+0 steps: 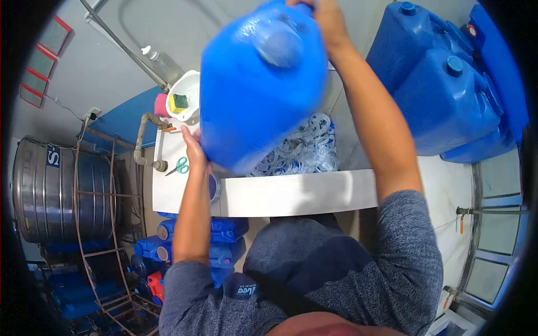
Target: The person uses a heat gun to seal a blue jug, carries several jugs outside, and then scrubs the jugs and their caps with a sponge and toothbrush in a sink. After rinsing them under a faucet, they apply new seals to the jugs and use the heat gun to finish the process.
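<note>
A: What is being held up, and where from the hands?

B: A large blue plastic jerrycan (260,84) is being lifted above the white tiled counter (297,193), blurred by motion. Its long axis is being tilted from about seven o'clock up to one o'clock. The right hand (328,19) is being kept at its top end, at one o'clock; the fingers are hidden behind the can, so their grip cannot be told. The left hand (196,151) is being pressed flat against its lower side at eight o'clock, fingers together and extended.

A: Which hand is nearer the neck?

B: Probably the right one.

A: And what is being counted around it?

B: At three o'clock, at least two large blue plastic drums (443,84) are being stored, stacked. A pile of clear plastic rings (308,148) is lying on the counter, too many to count. One steel tank (53,193) at nine o'clock, one white bowl (188,95), one pair of green-handled scissors (180,166).
</note>
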`<act>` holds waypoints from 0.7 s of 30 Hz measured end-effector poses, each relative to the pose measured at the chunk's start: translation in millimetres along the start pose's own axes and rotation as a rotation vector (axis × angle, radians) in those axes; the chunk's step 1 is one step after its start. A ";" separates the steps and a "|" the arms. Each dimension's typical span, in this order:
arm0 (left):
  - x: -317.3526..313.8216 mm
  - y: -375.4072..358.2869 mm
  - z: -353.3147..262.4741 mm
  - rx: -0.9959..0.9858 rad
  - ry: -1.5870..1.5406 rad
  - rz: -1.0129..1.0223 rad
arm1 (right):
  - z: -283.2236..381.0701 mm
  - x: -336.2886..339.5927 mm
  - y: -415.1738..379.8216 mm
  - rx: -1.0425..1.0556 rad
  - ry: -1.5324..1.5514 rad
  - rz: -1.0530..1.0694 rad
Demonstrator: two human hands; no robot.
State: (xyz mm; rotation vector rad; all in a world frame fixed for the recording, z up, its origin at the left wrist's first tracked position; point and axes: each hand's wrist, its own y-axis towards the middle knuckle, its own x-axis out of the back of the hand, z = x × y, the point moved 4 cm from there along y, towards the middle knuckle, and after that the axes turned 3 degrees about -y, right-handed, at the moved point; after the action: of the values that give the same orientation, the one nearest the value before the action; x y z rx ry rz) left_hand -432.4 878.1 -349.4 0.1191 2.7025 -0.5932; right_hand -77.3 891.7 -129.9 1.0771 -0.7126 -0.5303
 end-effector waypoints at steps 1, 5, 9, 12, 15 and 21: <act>5.3 15.4 15.1 0.002 0.002 -0.001 | -19.2 -6.0 -5.2 -0.004 0.000 0.000; 12.7 15.1 16.8 -0.027 0.186 -0.126 | -65.4 -33.5 -18.6 -0.373 0.087 0.188; 23.6 41.1 17.5 -0.417 0.174 -0.125 | -35.4 -4.3 -18.7 -0.035 0.214 0.098; 1.5 5.3 8.5 -0.118 0.222 -0.146 | -85.6 -43.9 -28.4 -0.410 0.073 0.017; 4.7 5.5 16.8 0.106 0.097 -0.062 | 7.9 1.6 -2.1 0.025 -0.030 0.104; 13.2 10.6 25.4 0.109 0.146 -0.130 | -57.1 -35.6 -22.7 -0.109 -0.157 0.047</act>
State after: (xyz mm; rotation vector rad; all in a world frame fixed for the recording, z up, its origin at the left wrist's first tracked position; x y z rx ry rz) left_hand -434.4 877.1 -379.9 0.0159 2.8347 -0.7991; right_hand -59.6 942.0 -176.8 0.9220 -0.8349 -0.6113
